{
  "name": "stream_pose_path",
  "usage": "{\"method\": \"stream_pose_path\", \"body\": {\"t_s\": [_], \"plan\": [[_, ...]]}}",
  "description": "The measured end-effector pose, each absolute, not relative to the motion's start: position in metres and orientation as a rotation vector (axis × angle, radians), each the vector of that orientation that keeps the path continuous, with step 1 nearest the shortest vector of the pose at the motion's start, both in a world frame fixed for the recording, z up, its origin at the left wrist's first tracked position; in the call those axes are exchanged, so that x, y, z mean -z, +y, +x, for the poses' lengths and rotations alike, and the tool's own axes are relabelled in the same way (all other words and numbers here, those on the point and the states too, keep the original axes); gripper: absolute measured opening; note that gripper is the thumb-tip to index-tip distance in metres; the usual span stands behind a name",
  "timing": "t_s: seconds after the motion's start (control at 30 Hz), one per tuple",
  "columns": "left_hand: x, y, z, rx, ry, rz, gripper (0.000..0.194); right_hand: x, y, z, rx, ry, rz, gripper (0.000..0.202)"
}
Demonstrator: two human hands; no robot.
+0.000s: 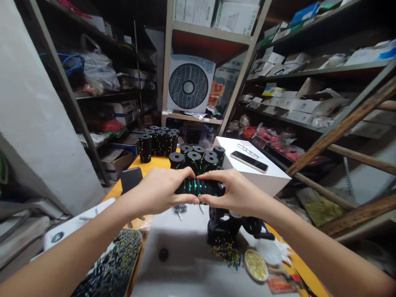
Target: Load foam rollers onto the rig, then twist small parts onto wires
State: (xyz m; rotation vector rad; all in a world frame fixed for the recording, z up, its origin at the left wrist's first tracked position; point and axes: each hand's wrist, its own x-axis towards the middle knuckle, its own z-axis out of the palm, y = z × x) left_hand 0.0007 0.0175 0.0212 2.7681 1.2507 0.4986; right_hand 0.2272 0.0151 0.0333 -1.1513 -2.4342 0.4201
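Note:
My left hand (162, 189) and my right hand (232, 190) grip a black foam spool (192, 187) between them. It lies sideways above the table, and shiny green-blue line shows in its grooves. Both thumbs press on its near side and the fingers curl over the top. Right behind it stand several upright black spools (194, 160) with bright green flecks. A black winding device with a crank (224, 229) is below my right hand, partly hidden by it. Under the spool, small grey metal pieces (180, 208) lie on the white surface.
A second group of spools (145, 148) stands farther back. Coloured beads (229, 252), a dish of golden bits (256, 265) and a tray of small parts (108, 264) are nearer. At right, a phone (249, 161) rests on a white box (272, 177). A fan (188, 84) and shelves stand behind.

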Motion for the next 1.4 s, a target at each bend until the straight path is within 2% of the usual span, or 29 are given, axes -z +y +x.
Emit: {"method": "stream_pose_path", "body": {"t_s": [0.33,0.47,0.93,1.1,1.2,1.27,1.33,1.4], "plan": [[-0.027,0.020,0.001,-0.433,1.244,2.704,0.047,-0.032,0.017,0.232,-0.424,-2.429,-1.097,0.039],[-0.027,0.018,0.001,-0.432,1.249,2.715,0.053,-0.044,0.016,0.244,-0.397,-2.365,-1.082,0.030],[-0.028,0.019,0.001,-0.395,1.266,2.678,0.046,-0.024,0.006,0.226,-0.335,-2.303,-1.178,0.030],[-0.030,0.019,0.001,-0.386,1.271,2.660,0.052,-0.014,0.002,0.225,-0.284,-2.217,-1.120,0.032],[-0.030,0.018,0.004,-0.408,1.298,2.652,0.058,-0.017,0.001,0.230,-0.330,-2.235,-1.070,0.035],[-0.029,0.017,0.007,-0.434,1.341,2.653,0.059,-0.023,0.005,0.239,-0.383,-2.220,-1.052,0.028],[-0.028,0.015,0.009,-0.455,1.385,2.659,0.055,-0.030,0.013,0.249,-0.409,-2.145,-1.063,0.024],[-0.027,0.014,0.011,-0.464,1.413,2.663,0.051,-0.033,0.024,0.257,-0.427,-2.088,-1.096,0.029]]}}
